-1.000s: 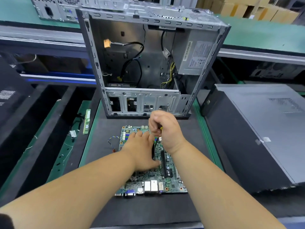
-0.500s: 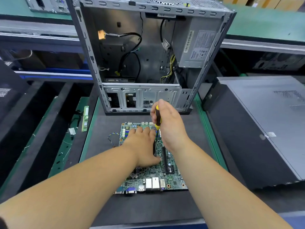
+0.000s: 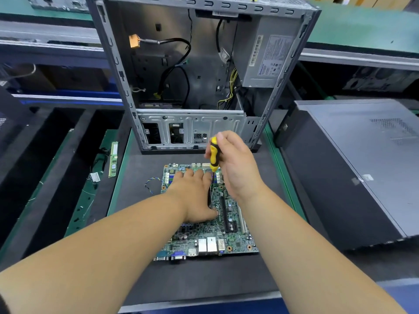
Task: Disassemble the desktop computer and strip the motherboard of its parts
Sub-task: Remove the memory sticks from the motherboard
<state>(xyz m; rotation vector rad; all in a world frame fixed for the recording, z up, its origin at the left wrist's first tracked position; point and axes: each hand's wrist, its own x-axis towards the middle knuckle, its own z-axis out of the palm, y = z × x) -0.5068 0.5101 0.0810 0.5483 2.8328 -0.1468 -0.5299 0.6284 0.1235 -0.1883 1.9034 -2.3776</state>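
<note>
- The right hand [image 3: 234, 165] grips a yellow-and-black screwdriver [image 3: 213, 155], fingers curled round the handle, shaft pointing down at the motherboard [image 3: 231, 236].
- The shaft runs down close beside the left hand's forefinger; I cannot see where the tip meets the board.
- The left hand [image 3: 196, 196] lies flat on the middle of the board, fingers straight and close together, pressing down, thumb stretched toward the long black slot [image 3: 224, 214].
- The motherboard lies flat on a dark mat [image 3: 204, 279], its rear ports [image 3: 209, 245] facing the person.
- A thin fan wire [image 3: 152, 184] trails off the board's left edge onto the mat.
- Just behind the board stands the open case [image 3: 108, 55], side panel off, loose cables [image 3: 181, 62] hanging inside and the power supply [image 3: 265, 60] in its upper right corner.
- Left of the mat, on a green strip [image 3: 90, 200], lies a memory stick [image 3: 113, 159] with scraps of wire near it.
- To the right of the mat sits another closed tower [image 3: 362, 168] on its side.
</note>
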